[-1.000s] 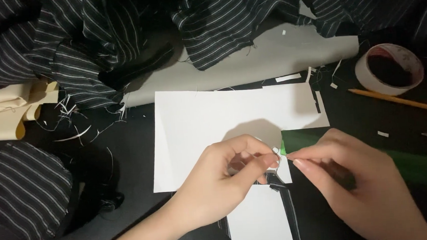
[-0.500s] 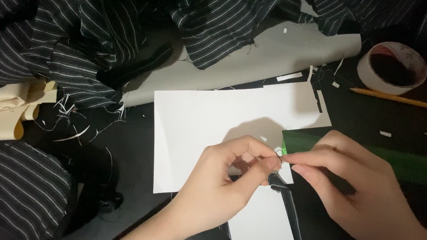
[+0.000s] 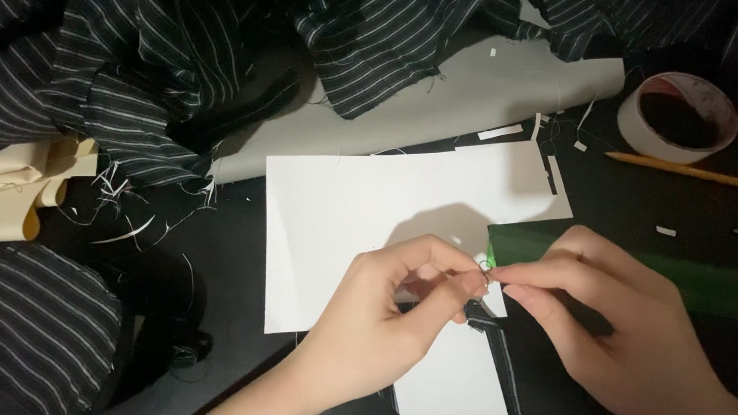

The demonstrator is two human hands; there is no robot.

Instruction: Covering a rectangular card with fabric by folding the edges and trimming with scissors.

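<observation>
Where the two hands meet over the lower right part of the white sheet (image 3: 370, 224), a tiny metal ring (image 3: 482, 266) sits pinched between the fingertips of the left hand (image 3: 392, 324) and the right hand (image 3: 594, 322), both grips closed together on it, just at the near end of a green strip (image 3: 710, 286) that runs off to the right. Below the ring a narrow dark striped strap (image 3: 499, 352) hangs down past a smaller white piece of paper (image 3: 450, 384). Compared with half a second ago, the hands keep nearly the same place, the fingertips drawn a little tighter around the ring. Farther out, a round roll of white tape (image 3: 680, 115) stands at the upper right, with a yellow pencil (image 3: 687, 170) lying aslant just below it. Heaps of black striped cloth (image 3: 210, 64) crowd the far edge and the left side, and cream fabric (image 3: 14, 188) lies at the left. Bare dark counter (image 3: 220, 266) shows left of the sheet, scattered with threads, and again at the right among small paper scraps.
</observation>
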